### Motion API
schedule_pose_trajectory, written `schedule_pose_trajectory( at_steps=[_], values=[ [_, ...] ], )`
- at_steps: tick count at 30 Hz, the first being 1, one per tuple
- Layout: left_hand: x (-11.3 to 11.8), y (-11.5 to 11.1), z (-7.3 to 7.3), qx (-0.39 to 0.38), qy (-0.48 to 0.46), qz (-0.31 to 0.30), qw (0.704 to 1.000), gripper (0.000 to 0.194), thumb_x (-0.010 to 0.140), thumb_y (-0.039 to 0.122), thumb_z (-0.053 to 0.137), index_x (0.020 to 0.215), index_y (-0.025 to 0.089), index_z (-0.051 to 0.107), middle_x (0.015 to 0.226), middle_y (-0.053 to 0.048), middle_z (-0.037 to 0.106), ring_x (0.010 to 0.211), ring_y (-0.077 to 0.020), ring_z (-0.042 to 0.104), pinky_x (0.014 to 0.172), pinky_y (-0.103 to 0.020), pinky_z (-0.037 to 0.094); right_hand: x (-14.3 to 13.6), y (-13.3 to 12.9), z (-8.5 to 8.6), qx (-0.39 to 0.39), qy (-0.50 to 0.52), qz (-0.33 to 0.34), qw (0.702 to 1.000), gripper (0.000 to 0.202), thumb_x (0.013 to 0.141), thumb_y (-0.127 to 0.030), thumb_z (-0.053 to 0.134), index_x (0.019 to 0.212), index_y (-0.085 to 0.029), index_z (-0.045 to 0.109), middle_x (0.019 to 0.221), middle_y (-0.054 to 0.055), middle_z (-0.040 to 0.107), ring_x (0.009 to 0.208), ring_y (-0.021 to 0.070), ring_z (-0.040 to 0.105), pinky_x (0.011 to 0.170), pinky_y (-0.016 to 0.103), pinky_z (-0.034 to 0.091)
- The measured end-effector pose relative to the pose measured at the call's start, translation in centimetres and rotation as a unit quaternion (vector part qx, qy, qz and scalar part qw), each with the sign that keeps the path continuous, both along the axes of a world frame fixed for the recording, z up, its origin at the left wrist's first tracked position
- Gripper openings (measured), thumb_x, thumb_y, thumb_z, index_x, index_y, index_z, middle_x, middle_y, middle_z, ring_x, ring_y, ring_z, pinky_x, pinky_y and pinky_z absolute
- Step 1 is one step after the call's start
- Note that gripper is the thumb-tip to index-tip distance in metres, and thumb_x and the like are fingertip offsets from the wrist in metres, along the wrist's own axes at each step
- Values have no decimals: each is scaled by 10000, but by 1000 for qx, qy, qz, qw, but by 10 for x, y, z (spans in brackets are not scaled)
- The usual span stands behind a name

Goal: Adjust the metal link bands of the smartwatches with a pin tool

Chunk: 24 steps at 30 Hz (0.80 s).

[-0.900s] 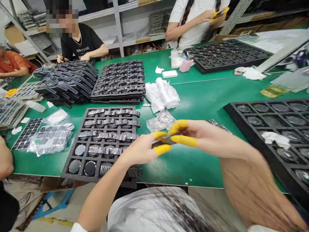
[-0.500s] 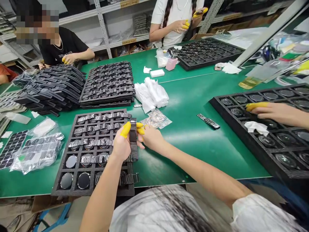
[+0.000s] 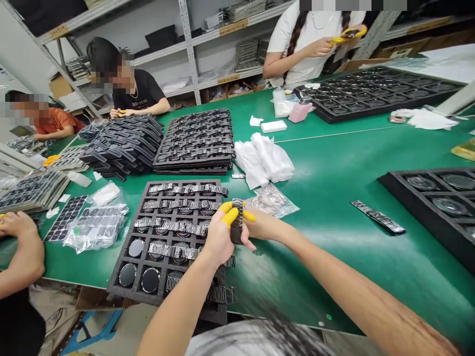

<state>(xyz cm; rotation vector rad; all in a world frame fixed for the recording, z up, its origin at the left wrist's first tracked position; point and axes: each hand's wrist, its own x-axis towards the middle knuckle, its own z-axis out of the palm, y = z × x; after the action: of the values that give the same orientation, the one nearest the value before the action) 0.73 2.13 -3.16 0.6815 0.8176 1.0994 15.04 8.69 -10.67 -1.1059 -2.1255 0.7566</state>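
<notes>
My left hand (image 3: 219, 236) and my right hand (image 3: 261, 226), both with yellow finger cots, grip one dark metal watch band (image 3: 236, 227) between them. The band stands roughly upright over the right edge of a black foam tray (image 3: 122, 264). That tray holds round watch faces and several silver bands laid across its rows. Another loose dark band (image 3: 378, 223) lies flat on the green table (image 3: 326, 168) to my right, away from both hands.
Stacked black trays (image 3: 196, 143) and a pile of white cloths (image 3: 265, 158) lie beyond. Clear bags (image 3: 272, 200) sit by my hands. A black tray of watch faces (image 3: 438, 198) is at the right. A neighbour's hand (image 3: 17, 225) rests at left; other people work across the table.
The view has swung left, so the right tray now sits at the frame edge. Both hands, which met in mid-air a second ago, now hold the band upright beside the near tray.
</notes>
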Motion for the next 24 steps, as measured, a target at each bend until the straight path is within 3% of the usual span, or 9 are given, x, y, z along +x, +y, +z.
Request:
schedule_pose_trajectory(
  at_steps=[2,3,6,8,14,24],
  values=[
    [0,1,-3,-11,10,-1,1000,514,799,568,785,1018,188,518,671,53,651,344,-67,448,401,-262,530,19,-6,-1,-24,72,33,997,189,880,-133,749,736,-189,640,656,-15,637,575,126,596,519,215,480],
    [1,1,-4,-16,17,-9,1000,530,797,593,785,1004,193,505,665,57,651,321,-66,436,375,-256,511,27,-11,-3,-24,136,15,990,142,913,-153,708,791,-199,651,717,1,666,637,142,632,555,225,508],
    [3,0,-5,-25,36,-53,998,578,778,602,818,1038,202,493,723,44,697,301,-74,451,349,-264,509,35,-28,-6,53,341,-117,931,41,957,-261,708,950,-233,679,885,30,715,781,181,691,660,280,583],
    [4,-2,-4,-27,47,-77,996,599,783,593,824,1102,203,500,738,42,711,302,-79,464,353,-267,520,31,-38,-6,128,387,-150,901,61,946,-281,746,973,-258,697,915,28,731,814,195,709,706,321,607],
    [3,-3,-2,-38,52,-105,992,591,807,592,807,1138,197,518,735,35,718,296,-78,456,348,-262,519,19,-45,5,232,335,-122,905,73,965,-218,727,990,-287,732,950,27,761,834,196,731,744,366,618],
    [3,-3,2,-40,56,-79,994,564,806,552,818,1141,195,537,740,38,718,308,-74,462,361,-258,521,24,-45,11,195,294,-146,924,80,960,-247,718,896,-270,761,876,44,767,787,215,724,721,389,617]
  ],
)
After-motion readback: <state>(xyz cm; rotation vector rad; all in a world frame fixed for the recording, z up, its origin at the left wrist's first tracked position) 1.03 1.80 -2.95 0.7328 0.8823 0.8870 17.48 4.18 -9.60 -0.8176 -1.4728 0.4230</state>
